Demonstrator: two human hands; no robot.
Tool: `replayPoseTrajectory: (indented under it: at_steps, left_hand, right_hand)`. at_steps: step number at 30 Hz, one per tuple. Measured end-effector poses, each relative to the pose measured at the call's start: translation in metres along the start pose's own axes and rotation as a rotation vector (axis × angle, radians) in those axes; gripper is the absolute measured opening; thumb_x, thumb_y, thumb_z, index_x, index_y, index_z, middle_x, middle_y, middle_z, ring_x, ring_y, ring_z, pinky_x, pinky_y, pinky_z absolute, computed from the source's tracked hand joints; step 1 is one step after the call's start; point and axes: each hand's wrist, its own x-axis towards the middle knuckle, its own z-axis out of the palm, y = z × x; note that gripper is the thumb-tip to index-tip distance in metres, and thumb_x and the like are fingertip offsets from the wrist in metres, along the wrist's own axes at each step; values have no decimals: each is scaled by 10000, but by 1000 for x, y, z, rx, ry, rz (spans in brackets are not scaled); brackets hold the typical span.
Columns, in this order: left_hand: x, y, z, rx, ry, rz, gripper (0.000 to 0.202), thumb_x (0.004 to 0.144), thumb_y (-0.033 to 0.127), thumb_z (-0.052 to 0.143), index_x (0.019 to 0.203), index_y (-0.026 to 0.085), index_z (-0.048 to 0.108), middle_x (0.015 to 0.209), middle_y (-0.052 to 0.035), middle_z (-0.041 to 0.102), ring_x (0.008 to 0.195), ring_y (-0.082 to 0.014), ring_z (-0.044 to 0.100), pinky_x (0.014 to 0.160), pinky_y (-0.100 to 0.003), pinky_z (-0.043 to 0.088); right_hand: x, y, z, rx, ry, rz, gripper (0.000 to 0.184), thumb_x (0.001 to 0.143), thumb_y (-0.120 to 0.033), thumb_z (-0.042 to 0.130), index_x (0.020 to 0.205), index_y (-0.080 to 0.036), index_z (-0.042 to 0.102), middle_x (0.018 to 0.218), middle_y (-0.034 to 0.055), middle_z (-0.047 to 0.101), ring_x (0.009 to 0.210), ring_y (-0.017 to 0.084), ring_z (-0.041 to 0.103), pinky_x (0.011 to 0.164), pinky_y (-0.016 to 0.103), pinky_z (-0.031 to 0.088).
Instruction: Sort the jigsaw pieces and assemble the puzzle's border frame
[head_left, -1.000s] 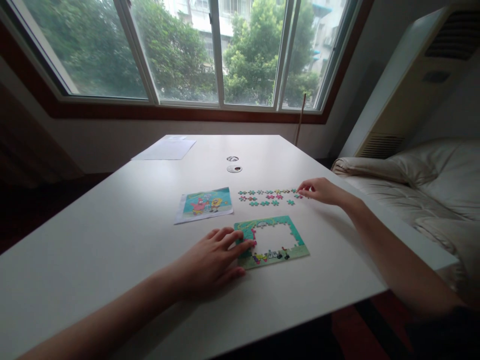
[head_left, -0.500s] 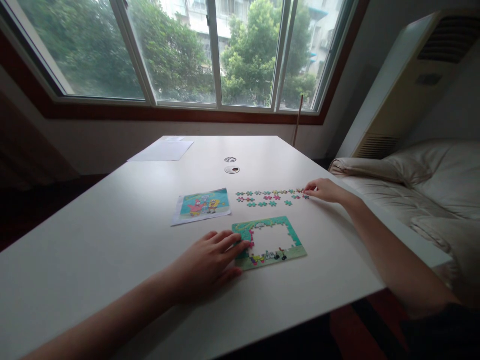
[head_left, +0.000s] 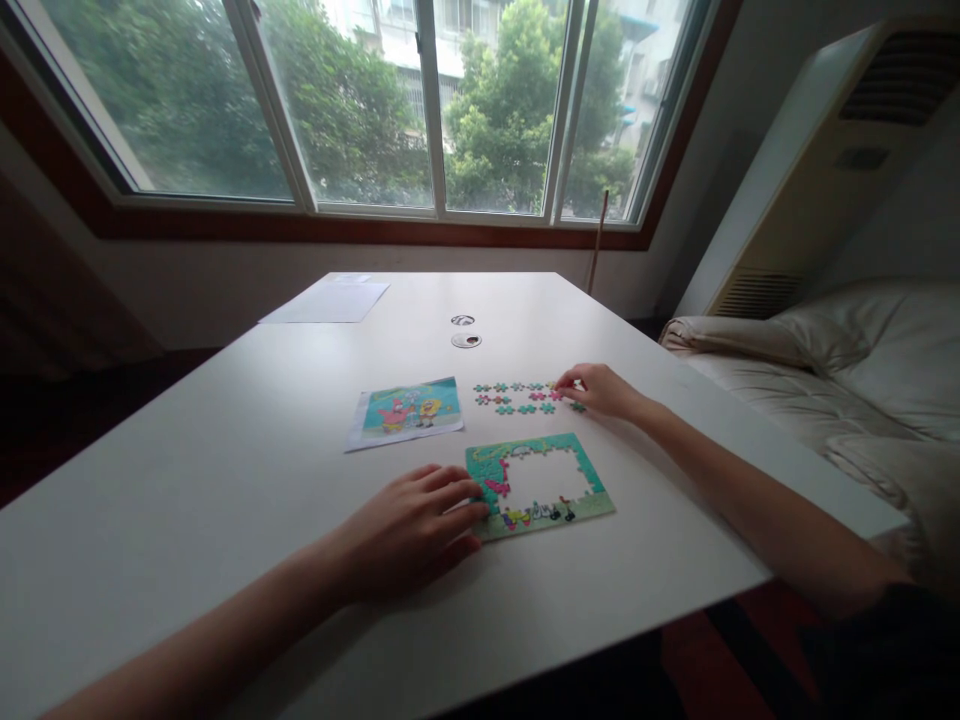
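My left hand [head_left: 416, 525] lies flat with its fingers stretched onto the left edge of a partly filled jigsaw puzzle [head_left: 598, 500]. The puzzle's border is green and teal, and bare white shows through its middle. Beyond it lie rows of loose puzzle pieces [head_left: 527, 409], mostly teal, some pink. My right hand [head_left: 600, 388] is at the right part of these rows, its thumb and fingertips pinched together on a pink puzzle piece [head_left: 556, 395]. The hand covers the pieces farther right. Left of the rows rests a printed picture sheet [head_left: 409, 408] with cartoon figures.
The white table [head_left: 225, 420] reaches toward the window. Two small round discs [head_left: 466, 341] lie farther back, and white paper [head_left: 326, 302] is at the far left. A cream sofa [head_left: 862, 340] stands on the right, beside the table.
My right hand has moved left along the rows, from their right end to the pink pieces. The fingers of my left hand have drawn back slightly on the puzzle, uncovering more of its pink part.
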Motion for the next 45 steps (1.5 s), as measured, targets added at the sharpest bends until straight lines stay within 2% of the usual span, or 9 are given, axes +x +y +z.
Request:
replayPoseTrajectory:
  at_steps: [5,9,15,27,36,45]
  left_hand:
    - [0,0,0,-8,-5,9,226,883,272,429,1064,185,533,1026,-85,593,964,-222,524,831,-385,451]
    - [0,0,0,-10,-10,14,231,880,275,433,1068,180,527,1028,-89,592,958,-224,525,830,-387,450]
    - [1,0,-1,-2,-8,16,232,882,277,431,1071,181,524,1029,-88,592,958,-220,526,833,-377,447]
    - [1,0,-1,-22,-32,0,232,882,285,435,1072,182,520,1036,-88,584,965,-224,519,835,-390,446]
    - [1,2,-5,-18,-58,-12,231,884,285,428,1073,181,512,1046,-87,577,958,-230,519,821,-400,452]
    - [0,1,-1,-26,-52,-16,233,884,285,431,1078,183,509,1055,-88,571,964,-232,513,838,-409,442]
  right_hand:
    - [17,-8,5,35,-82,-51,188,753,-313,568,841,-209,696,805,23,663,693,127,577,641,210,397]
    - [27,-11,5,43,-148,-20,168,720,-318,605,819,-215,693,797,9,668,708,128,586,640,210,392]
    - [40,-15,-1,53,-332,28,175,684,-267,613,815,-172,680,809,33,675,707,140,583,611,220,389]
    - [51,-10,-2,108,-481,57,207,670,-290,600,817,-162,669,794,38,677,649,127,581,566,215,404]
    - [50,-13,-2,117,-451,49,185,669,-278,605,813,-166,633,806,41,658,686,134,569,546,203,393]
    - [43,-15,0,206,-407,13,210,663,-176,574,864,-145,624,785,40,634,625,103,531,524,191,384]
